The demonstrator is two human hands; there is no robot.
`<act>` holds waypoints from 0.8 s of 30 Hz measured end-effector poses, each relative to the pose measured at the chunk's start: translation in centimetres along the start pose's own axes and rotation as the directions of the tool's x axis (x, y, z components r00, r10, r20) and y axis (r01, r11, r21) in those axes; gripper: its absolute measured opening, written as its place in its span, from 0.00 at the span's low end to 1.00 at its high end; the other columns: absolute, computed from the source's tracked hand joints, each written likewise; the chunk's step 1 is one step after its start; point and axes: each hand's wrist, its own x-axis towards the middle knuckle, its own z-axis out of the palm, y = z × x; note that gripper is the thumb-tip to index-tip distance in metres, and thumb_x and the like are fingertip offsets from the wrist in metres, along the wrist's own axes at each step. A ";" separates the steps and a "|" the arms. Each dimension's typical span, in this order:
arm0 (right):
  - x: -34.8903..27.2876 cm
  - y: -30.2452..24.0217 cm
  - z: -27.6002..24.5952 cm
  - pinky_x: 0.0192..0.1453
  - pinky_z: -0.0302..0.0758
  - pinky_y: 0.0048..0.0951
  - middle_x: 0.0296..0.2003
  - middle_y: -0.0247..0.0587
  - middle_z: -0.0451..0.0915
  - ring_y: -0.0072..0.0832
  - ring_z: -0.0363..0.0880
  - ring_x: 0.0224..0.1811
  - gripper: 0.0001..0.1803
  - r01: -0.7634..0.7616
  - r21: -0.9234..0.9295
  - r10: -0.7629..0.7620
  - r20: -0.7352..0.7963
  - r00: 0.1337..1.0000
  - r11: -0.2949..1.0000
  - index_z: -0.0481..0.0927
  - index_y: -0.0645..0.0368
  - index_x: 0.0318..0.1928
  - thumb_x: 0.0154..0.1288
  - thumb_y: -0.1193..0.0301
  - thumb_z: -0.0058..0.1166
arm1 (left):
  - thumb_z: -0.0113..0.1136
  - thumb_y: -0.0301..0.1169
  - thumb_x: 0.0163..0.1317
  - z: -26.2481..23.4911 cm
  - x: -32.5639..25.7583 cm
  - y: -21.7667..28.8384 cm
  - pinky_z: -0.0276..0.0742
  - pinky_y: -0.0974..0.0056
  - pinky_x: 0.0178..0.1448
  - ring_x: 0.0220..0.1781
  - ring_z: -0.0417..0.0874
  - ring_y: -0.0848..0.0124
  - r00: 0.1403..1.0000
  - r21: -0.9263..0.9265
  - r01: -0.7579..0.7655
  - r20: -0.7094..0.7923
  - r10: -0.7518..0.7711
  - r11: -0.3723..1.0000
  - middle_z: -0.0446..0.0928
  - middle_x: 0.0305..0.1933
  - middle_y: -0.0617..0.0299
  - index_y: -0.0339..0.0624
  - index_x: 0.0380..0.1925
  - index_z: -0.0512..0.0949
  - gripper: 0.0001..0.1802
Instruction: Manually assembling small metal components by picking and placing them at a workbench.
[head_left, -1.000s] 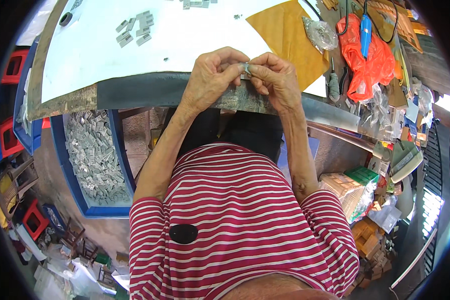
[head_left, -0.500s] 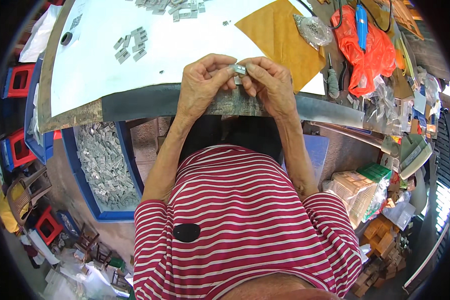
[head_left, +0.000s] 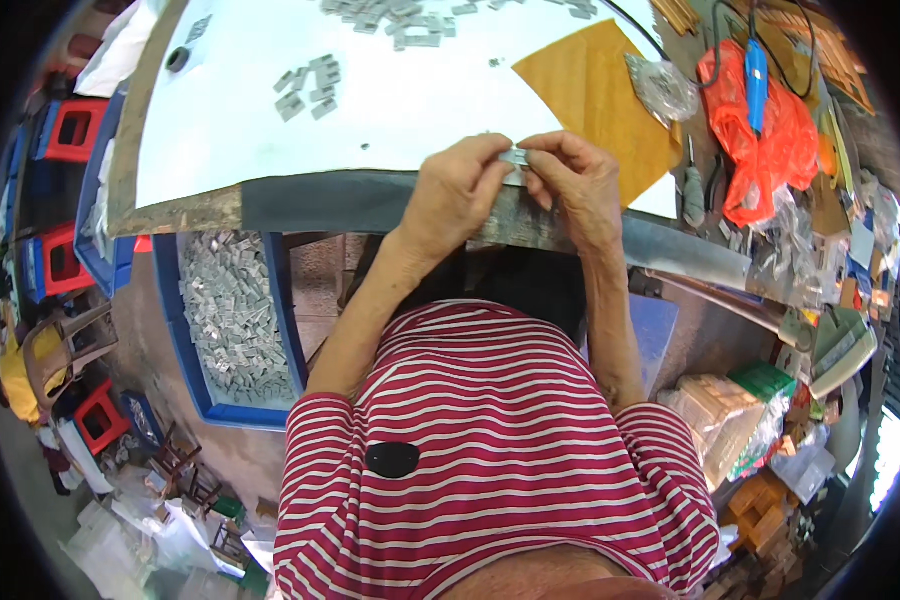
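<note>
Both hands meet over the near edge of the table. A small silver metal block (head_left: pixel 515 157), which looks like a pencil sharpener, is pinched between them. My left hand (head_left: pixel 460 190) has thumb and fingertips closed on its left end. My right hand (head_left: pixel 580 185) grips the other end between thumb and forefinger, its remaining fingers curled beneath. Fingertips cover part of the block. Beyond my left hand, a small group of similar grey metal blocks (head_left: pixel 310 85) lies on the white sheet (head_left: pixel 220 130). A larger pile of them (head_left: pixel 405 20) spreads at the far edge.
Tiny dark bits (head_left: pixel 495 62) lie on the sheet, beside brown paper (head_left: pixel 580 95). At right are a clear plastic bag (head_left: pixel 663 90), a red bag (head_left: pixel 760 165), a blue corded tool (head_left: pixel 756 85) and a screwdriver (head_left: pixel 692 190). A blue tray (head_left: pixel 185 350) full of metal pieces stands below left.
The whole view has shifted, so the table appears farther right. My left hand has turned, showing more of its back. Both hands still hold the small metal block.
</note>
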 end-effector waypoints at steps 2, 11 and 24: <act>-0.1 -0.1 0.1 0.21 0.64 0.14 0.17 0.34 0.74 0.15 0.69 0.16 0.07 -0.021 0.002 0.021 -0.005 1.000 1.000 0.78 0.69 0.35 0.57 0.78 0.51 | 0.57 0.23 0.54 -0.1 0.1 0.1 0.75 0.69 0.35 0.32 0.80 0.68 0.997 0.119 -0.079 -0.003 0.080 0.990 0.78 0.32 0.53 0.33 0.38 0.75 0.11; -0.5 -0.6 0.6 0.23 0.67 0.16 0.24 0.38 0.75 0.17 0.70 0.19 0.10 -0.010 0.028 0.009 0.038 0.999 1.000 0.75 0.71 0.40 0.61 0.76 0.47 | 0.58 0.24 0.53 -5.0 -0.1 -1.3 0.71 0.69 0.31 0.28 0.76 0.70 0.985 0.162 0.072 -0.166 -0.044 0.984 0.77 0.29 0.56 0.34 0.35 0.76 0.09; -4.1 -0.6 -1.7 0.22 0.66 0.14 0.26 0.37 0.75 0.16 0.71 0.22 0.09 -0.030 0.064 0.030 0.009 1.000 0.998 0.75 0.69 0.41 0.62 0.78 0.47 | 0.58 0.26 0.49 -13.1 -1.1 -5.5 0.71 0.64 0.33 0.26 0.75 0.64 0.892 0.430 0.326 -0.435 -0.123 0.842 0.74 0.28 0.52 0.34 0.31 0.77 0.09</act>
